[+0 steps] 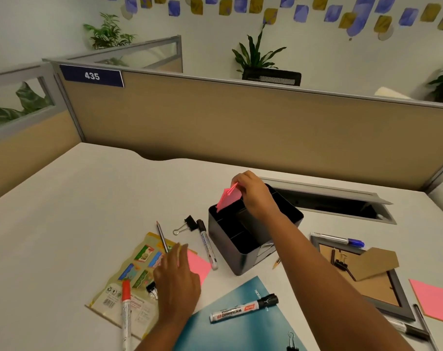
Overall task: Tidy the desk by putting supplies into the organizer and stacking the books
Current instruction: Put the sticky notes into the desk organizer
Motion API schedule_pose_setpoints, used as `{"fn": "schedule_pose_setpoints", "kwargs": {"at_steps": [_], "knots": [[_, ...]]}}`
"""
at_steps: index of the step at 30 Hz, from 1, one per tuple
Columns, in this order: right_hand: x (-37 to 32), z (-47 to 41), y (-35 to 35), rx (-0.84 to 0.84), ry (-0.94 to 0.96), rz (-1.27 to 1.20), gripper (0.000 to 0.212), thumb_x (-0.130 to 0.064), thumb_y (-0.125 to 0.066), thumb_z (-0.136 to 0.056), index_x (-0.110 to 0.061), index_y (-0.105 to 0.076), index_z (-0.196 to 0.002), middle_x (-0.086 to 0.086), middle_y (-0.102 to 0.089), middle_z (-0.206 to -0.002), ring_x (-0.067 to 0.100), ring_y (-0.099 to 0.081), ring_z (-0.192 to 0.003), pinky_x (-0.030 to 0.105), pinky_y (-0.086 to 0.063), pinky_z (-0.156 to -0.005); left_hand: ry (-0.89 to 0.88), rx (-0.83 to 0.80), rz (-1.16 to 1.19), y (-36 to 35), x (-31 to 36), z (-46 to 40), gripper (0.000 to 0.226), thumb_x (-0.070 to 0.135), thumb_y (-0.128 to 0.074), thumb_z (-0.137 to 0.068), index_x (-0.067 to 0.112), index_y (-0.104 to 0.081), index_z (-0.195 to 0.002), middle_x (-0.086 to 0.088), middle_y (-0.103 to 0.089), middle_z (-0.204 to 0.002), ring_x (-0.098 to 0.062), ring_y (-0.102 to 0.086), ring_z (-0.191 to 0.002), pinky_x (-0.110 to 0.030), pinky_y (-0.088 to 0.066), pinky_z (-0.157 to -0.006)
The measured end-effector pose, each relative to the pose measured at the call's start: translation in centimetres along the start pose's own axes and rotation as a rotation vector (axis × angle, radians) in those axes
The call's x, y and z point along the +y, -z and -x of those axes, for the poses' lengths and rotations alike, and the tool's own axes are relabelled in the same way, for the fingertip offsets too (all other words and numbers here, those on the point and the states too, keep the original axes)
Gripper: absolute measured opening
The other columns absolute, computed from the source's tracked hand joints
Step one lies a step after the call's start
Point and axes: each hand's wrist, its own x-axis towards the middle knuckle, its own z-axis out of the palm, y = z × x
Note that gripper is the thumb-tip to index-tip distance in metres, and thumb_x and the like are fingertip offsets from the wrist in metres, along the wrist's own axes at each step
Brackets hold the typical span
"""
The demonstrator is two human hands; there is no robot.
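Note:
The black organizer stands mid-desk with several compartments. My right hand is above its far left corner, shut on a pad of pink sticky notes whose lower edge dips into a compartment. My left hand hovers, fingers spread, over another pink note pad and a yellow illustrated booklet. A teal book lies at the front with a black whiteboard marker on it. A red marker, a pencil, a black marker and a binder clip lie to the left.
A grey picture frame with brown backing lies on the right, a blue marker above it and a pink pad beside it. A cable slot opens behind the organizer. Beige partitions bound the desk's back.

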Motion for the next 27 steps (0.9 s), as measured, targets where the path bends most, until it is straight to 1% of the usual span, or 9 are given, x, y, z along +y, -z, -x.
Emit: {"fn": "schedule_pose_setpoints", "kwargs": {"at_steps": [3, 5, 10, 13, 15, 18, 21, 23, 27], "knots": [[0.5, 0.7, -0.9, -0.086, -0.018, 0.045, 0.027, -0.001, -0.046, -0.089, -0.008, -0.054, -0.114, 0.013, -0.052, -0.121, 0.029, -0.047, -0.110, 0.031, -0.038, -0.087, 0.082, -0.063, -0.049, 0.2, -1.1, -0.8, 0.053, 0.019, -0.088, -0.047, 0.004, -0.067, -0.093, -0.018, -0.068, -0.088, -0.037, -0.065, -0.075, -0.041, -0.052, -0.055], [0.9, 1.3, -1.6, -0.146, -0.045, 0.090, 0.030, -0.002, -0.046, -0.089, -0.012, -0.053, -0.117, 0.011, -0.052, -0.122, 0.029, -0.046, -0.113, 0.039, -0.038, -0.093, 0.104, -0.127, -0.056, 0.0, -1.4, -1.1, 0.058, 0.037, -0.089, -0.048, 0.003, -0.067, -0.090, -0.018, -0.067, -0.084, -0.036, -0.064, -0.073, -0.039, -0.052, -0.054], [1.4, 2.4, -2.5, -0.233, -0.068, 0.175, 0.037, 0.000, -0.041, -0.089, -0.019, -0.049, -0.119, 0.006, -0.050, -0.128, 0.026, -0.037, -0.122, 0.043, -0.025, -0.102, 0.163, -0.185, -0.056, 0.9, -0.7, -1.8, 0.068, 0.057, -0.061, -0.077, 0.011, -0.046, -0.125, -0.009, -0.051, -0.125, -0.024, -0.051, -0.114, -0.032, -0.047, -0.086], [1.3, 3.3, -2.5, -0.244, -0.065, 0.115, 0.049, 0.007, -0.039, -0.083, -0.021, -0.049, -0.121, 0.005, -0.049, -0.132, 0.024, -0.029, -0.131, 0.049, -0.007, -0.113, 0.171, -0.232, -0.022, 1.2, -0.5, -2.3, 0.069, 0.055, -0.060, -0.079, 0.014, -0.040, -0.130, -0.007, -0.047, -0.131, -0.022, -0.047, -0.121, -0.030, -0.045, -0.092], [1.4, 3.9, -2.3, -0.174, -0.087, 0.085, 0.052, 0.006, -0.043, -0.083, -0.022, -0.046, -0.126, 0.004, -0.047, -0.135, 0.023, -0.027, -0.135, 0.047, -0.002, -0.115, 0.197, -0.253, 0.019, 1.3, -0.6, -2.6, 0.067, 0.052, -0.063, -0.078, 0.013, -0.042, -0.129, -0.007, -0.050, -0.130, -0.022, -0.048, -0.120, -0.031, -0.046, -0.091], [2.8, 5.4, -1.9, 0.014, -0.175, 0.083, 0.043, -0.007, -0.051, -0.087, -0.022, -0.047, -0.127, 0.002, -0.052, -0.132, 0.022, -0.037, -0.129, 0.042, -0.013, -0.116, 0.198, -0.251, 0.063, 1.4, -0.9, -2.9, 0.049, 0.038, -0.062, -0.085, 0.012, -0.052, -0.126, -0.008, -0.056, -0.127, -0.023, -0.054, -0.116, -0.032, -0.047, -0.088], [4.8, 7.4, -2.2, 0.118, -0.259, 0.016, 0.029, -0.014, -0.042, -0.094, -0.014, -0.053, -0.122, 0.009, -0.056, -0.124, 0.024, -0.048, -0.115, 0.035, -0.040, -0.102, 0.214, -0.215, 0.183, 2.7, -0.9, -3.6, 0.029, 0.029, -0.059, -0.088, 0.014, -0.065, -0.112, -0.008, -0.065, -0.116, -0.025, -0.060, -0.103, -0.030, -0.045, -0.072], [5.3, 8.3, -2.4, 0.149, -0.285, -0.063, 0.028, -0.013, -0.039, -0.096, -0.009, -0.056, -0.118, 0.012, -0.056, -0.121, 0.024, -0.051, -0.109, 0.025, -0.042, -0.090, 0.193, -0.197, 0.235, 4.1, -0.8, -4.5, 0.024, 0.027, -0.062, -0.087, 0.014, -0.068, -0.105, -0.009, -0.068, -0.109, -0.026, -0.061, -0.097, -0.030, -0.045, -0.072], [5.4, 8.4, -2.6, 0.165, -0.282, -0.115, 0.028, -0.010, -0.040, -0.095, -0.006, -0.057, -0.116, 0.014, -0.056, -0.120, 0.025, -0.051, -0.108, 0.023, -0.041, -0.089, 0.189, -0.076, 0.362, 7.8, -0.7, -6.2, 0.031, 0.019, -0.065, -0.084, 0.012, -0.063, -0.114, -0.010, -0.068, -0.108, -0.030, -0.061, -0.097, -0.030, -0.042, -0.074]]}}
